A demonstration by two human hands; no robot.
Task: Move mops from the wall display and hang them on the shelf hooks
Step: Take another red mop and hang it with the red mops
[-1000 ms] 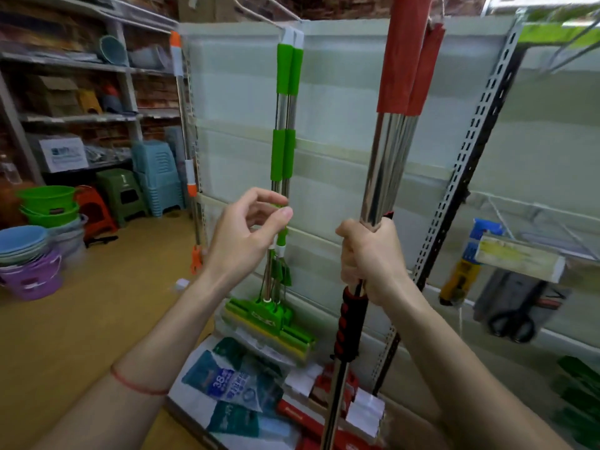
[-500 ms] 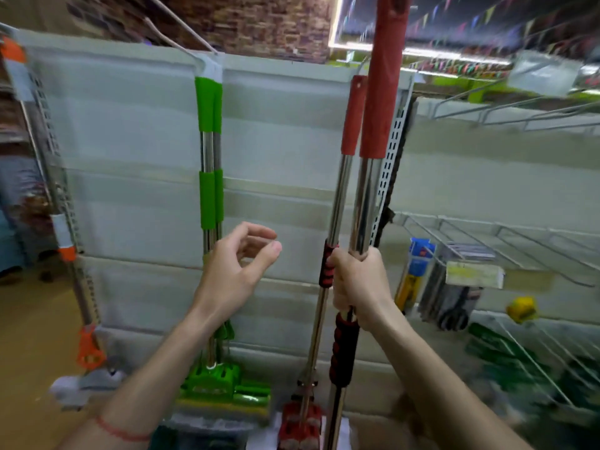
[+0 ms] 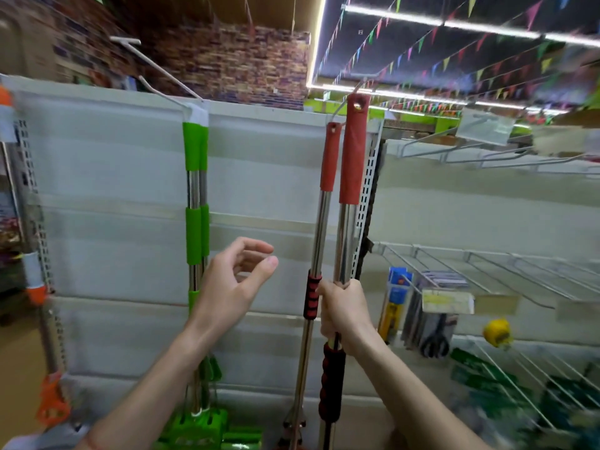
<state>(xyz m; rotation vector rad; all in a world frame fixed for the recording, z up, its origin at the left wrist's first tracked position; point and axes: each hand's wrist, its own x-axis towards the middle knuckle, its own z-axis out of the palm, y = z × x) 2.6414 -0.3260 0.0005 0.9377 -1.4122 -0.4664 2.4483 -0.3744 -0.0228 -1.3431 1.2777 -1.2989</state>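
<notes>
the right hand [image 3: 344,311] is wrapped tight round the chrome shaft of the red-handled steel mop [image 3: 352,164], just above its black and red ribbed grip, holding it upright. compared with half a second ago the mop sits lower in view, so its red top with the hanging hole now shows whole, right beside the thin wire shelf hook [image 3: 342,103] above the panel; whether the hole is on the hook cannot be told. the left hand [image 3: 232,289] holds nothing, its fingers loosely curled and thumb out, much as before, hovering between the mops. just left of the held mop, a second red-handled mop [image 3: 326,190] hangs against the white back panel [image 3: 113,177], its top at the hook. further left, the pair of green-handled steel mops [image 3: 194,190] hangs from another long wire hook [image 3: 159,71], their green heads at the bottom edge. the view has tilted upward since the earlier frame, showing more brick wall [image 3: 227,63] and coloured bunting [image 3: 454,56] under the ceiling.
</notes>
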